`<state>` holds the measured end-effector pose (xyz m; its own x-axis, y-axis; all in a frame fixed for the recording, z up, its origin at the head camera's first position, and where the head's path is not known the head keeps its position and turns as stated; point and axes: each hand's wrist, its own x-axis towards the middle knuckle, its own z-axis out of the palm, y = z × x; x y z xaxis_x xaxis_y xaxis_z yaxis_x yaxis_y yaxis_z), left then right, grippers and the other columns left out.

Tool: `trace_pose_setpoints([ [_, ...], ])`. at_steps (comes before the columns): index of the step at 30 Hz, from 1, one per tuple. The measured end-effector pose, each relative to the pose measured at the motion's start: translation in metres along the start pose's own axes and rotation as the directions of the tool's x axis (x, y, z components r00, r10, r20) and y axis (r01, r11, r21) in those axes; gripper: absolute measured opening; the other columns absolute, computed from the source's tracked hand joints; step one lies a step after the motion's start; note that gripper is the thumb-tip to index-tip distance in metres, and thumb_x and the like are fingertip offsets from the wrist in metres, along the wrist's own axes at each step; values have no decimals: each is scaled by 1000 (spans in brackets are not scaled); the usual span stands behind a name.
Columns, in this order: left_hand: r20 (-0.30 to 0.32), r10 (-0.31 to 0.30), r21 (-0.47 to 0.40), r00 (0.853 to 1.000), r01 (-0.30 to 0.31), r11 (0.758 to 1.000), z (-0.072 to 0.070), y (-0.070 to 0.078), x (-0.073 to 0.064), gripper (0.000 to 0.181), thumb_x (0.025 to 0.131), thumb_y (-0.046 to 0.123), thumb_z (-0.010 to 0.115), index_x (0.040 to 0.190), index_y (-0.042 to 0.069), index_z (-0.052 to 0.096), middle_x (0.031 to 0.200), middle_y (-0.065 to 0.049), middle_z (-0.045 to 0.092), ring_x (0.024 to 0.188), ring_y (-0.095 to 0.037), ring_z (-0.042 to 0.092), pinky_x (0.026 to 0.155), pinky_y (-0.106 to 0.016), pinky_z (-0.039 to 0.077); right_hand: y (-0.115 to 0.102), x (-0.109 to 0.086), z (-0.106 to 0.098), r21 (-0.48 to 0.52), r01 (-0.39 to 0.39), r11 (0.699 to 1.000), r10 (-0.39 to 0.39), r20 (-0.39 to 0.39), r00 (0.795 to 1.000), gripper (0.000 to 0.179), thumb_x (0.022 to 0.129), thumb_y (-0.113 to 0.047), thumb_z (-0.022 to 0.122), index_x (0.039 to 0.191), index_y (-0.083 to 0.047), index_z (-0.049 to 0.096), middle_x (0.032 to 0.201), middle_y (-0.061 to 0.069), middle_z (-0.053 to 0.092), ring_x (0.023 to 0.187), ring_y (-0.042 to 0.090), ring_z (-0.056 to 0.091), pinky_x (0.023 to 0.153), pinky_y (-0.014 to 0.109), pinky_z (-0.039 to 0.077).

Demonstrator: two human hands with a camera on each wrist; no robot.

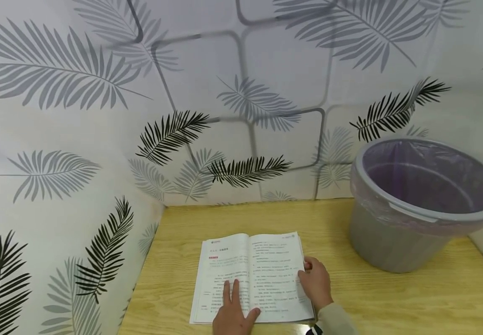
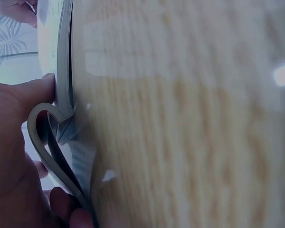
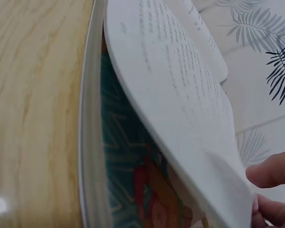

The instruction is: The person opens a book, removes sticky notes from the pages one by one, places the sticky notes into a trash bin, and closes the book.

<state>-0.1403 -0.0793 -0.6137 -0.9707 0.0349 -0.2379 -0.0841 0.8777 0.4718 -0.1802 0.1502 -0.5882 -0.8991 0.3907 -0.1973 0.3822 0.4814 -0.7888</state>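
An open book [image 1: 272, 279] with printed pages lies on the wooden table. Flat on its left page rests my left hand [image 1: 234, 314], two fingers stretched up the text and the thumb near the fold. In the left wrist view that hand [image 2: 12, 142] is beside the book's curved spine [image 2: 42, 137]. My right hand [image 1: 317, 281] is at the right edge, pinching page edges between thumb and fingers. In the right wrist view the lifted pages [image 3: 180, 104] bow upward, held at the edge by the right hand [image 3: 273, 187]. A colourful picture [image 3: 128, 156] shows beneath them.
A grey bucket [image 1: 392, 246] lined with a purple-tinted plastic bag stands on the table [image 1: 174, 270] at the right. Behind and to the left hangs a white covering [image 1: 208, 70] with a feather pattern.
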Motion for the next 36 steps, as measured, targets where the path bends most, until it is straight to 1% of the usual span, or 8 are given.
trace_pose_setpoints([
  [3,7,-3,-12,1000,3,1000,-1,1,0,101,82,59,70,156,9,25,162,-24,21,66,-23,56,49,-36,45,0,-3,-4,39,-4,999,4,12,1000,45,89,-3,60,132,6,56,108,19,63,90,24,61,71,32,50],
  [7,15,-24,-44,1000,25,999,-9,5,-1,99,81,56,72,156,9,27,161,-22,22,67,-24,57,50,-38,45,-4,-11,-6,42,73,996,-74,21,997,41,92,-4,58,132,3,57,107,18,65,89,23,63,71,32,51],
  [11,-6,-37,-67,999,36,997,-24,14,-4,92,82,51,74,152,7,34,159,-21,27,72,-26,60,54,-42,48,-8,-19,-8,39,147,988,-148,17,989,40,95,-5,54,134,2,56,112,21,66,89,23,65,74,34,51],
  [18,-1,-44,-118,999,43,992,-47,33,-10,78,86,46,71,142,-1,47,153,-23,36,100,-45,64,78,-57,54,-18,-29,-9,42,139,989,-142,57,988,40,99,-7,50,138,-2,54,119,19,65,90,21,63,76,34,51],
  [21,-15,-6,-141,1000,4,990,-54,40,-13,73,88,44,70,138,-5,50,147,-26,43,112,-49,60,90,-61,50,-23,-34,-10,72,138,988,-144,89,986,40,99,-9,51,138,-2,54,119,18,64,89,19,62,74,32,51],
  [26,-18,68,-202,997,-71,977,-65,53,-18,69,90,46,67,134,-5,54,138,-24,55,125,-44,56,102,-60,46,-29,-41,-8,104,169,980,-181,121,976,40,98,-9,55,137,-4,55,119,16,65,90,18,62,74,31,50],
  [33,89,111,-253,990,-85,964,-66,74,-28,65,90,52,64,130,1,61,125,-16,67,117,-38,63,95,-56,51,-27,-49,1,98,215,972,-229,165,959,37,98,-17,60,134,-7,59,120,14,66,87,15,63,73,31,51],
  [36,127,140,-317,982,-94,944,-62,79,-31,66,91,52,63,132,2,59,123,-14,69,106,-34,68,88,-52,54,-24,-55,4,119,246,962,-264,178,948,37,99,-22,60,132,-7,60,120,14,66,87,15,63,72,30,51],
])
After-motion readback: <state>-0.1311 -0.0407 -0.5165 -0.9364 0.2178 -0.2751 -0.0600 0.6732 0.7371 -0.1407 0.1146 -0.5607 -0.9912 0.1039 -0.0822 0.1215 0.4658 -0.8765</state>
